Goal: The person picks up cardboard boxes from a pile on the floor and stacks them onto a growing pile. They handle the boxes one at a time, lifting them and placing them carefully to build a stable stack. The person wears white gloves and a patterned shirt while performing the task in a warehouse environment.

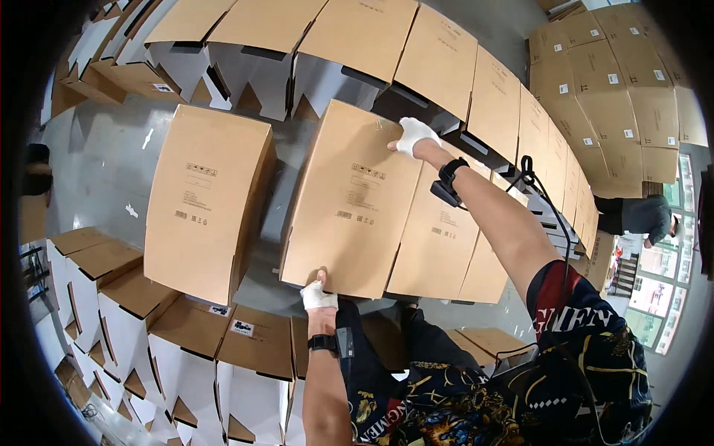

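A brown cardboard box (349, 208) with printed symbols stands in front of me, between my hands. My left hand (320, 295), in a white fingerless glove, grips its near edge; the thumb lies on top and the other fingers are hidden. At the far right corner of that box, my right hand (416, 137) in a matching glove holds on with its thumb over the edge; its other fingers are mostly out of sight. Another box (204, 201) of the same kind stands to the left, across a gap. Directly right, a similar box (437, 234) adjoins the held one.
A curved row of cardboard boxes (357, 33) with white insides lines the far side. More open boxes (182, 327) stand along the near left. Tall stacked cartons (602, 93) rise at the far right, and a person (643, 219) is near the windows.
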Tool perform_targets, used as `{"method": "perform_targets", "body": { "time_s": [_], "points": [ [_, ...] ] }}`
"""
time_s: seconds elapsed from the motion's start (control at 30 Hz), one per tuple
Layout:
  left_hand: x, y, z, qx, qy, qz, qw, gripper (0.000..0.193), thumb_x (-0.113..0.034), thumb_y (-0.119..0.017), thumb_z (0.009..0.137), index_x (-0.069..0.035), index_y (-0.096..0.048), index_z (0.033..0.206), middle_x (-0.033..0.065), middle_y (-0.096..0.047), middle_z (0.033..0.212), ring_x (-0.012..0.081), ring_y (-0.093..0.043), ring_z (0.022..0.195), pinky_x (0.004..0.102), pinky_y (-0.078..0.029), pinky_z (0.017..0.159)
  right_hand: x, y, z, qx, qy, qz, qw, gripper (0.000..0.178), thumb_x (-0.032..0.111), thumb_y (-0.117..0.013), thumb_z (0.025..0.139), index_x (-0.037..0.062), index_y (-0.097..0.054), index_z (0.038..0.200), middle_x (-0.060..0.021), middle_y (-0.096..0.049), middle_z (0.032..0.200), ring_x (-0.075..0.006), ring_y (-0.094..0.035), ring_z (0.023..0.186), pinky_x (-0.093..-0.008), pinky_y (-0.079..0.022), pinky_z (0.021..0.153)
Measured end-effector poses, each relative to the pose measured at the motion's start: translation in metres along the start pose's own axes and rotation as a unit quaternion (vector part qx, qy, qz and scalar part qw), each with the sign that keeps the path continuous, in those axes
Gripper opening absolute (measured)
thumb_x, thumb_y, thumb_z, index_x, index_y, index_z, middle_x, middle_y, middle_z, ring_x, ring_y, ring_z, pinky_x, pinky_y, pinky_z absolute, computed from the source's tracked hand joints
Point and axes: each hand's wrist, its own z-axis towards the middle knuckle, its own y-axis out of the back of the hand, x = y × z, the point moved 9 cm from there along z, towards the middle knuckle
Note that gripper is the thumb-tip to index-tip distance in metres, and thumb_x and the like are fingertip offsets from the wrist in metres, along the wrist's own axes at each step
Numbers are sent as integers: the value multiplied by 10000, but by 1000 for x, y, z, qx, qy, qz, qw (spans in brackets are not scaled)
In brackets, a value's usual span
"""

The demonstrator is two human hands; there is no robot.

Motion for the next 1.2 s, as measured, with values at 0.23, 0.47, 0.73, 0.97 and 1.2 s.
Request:
{"method": "perform_targets", "body": {
  "time_s": [0.23, 0.47, 0.73, 0.97, 1.2],
  "points": [
    [-6, 7, -8, -12, 23, 183, 983, 413, -84, -699, 809, -41, -520, 1180, 91, -608, 1047, 260, -580, 983, 487, -547, 748, 8, -11, 6, 11, -68, -24, 997, 531, 307, -731, 706, 46, -566, 1137, -177, -600, 1149, -329, -573, 1076, -393, -469, 912],
    [-283, 130, -82, -283, -371, 152, 871, 323, -161, -679, 844, -19, -558, 1107, 83, -622, 976, 176, -603, 847, 325, -521, 702, 193, 19, -4, -150, 168, 128, 966, 546, 198, -693, 734, 43, -518, 1228, -171, -547, 1233, -312, -524, 1150, -367, -428, 973],
    [-312, 69, -28, -153, -272, 34, 949, 298, -170, -642, 872, -120, -545, 1149, 27, -612, 1058, 222, -617, 916, 408, -548, 745, 322, -22, 64, 63, 141, 192, 969, 689, 294, -744, 708, -21, -491, 1266, -243, -540, 1244, -339, -533, 1155, -357, -431, 975],
    [-263, 44, -26, -132, -284, -18, 949, 320, -57, -636, 858, -93, -563, 1168, 25, -631, 1011, 170, -629, 861, 347, -550, 729, 283, -7, 79, 57, 173, 78, 980, 576, 288, -748, 710, -31, -584, 1160, -210, -611, 1152, -312, -591, 1071, -357, -461, 894],
    [-198, -25, 10, -89, -250, -25, 964, 337, -12, -634, 849, -60, -554, 1174, 50, -632, 1025, 174, -617, 849, 337, -537, 741, 179, -2, 127, -15, 132, -26, 991, 617, 348, -650, 797, 42, -483, 1306, -186, -514, 1303, -322, -485, 1213, -353, -388, 1016]
  ]
}}
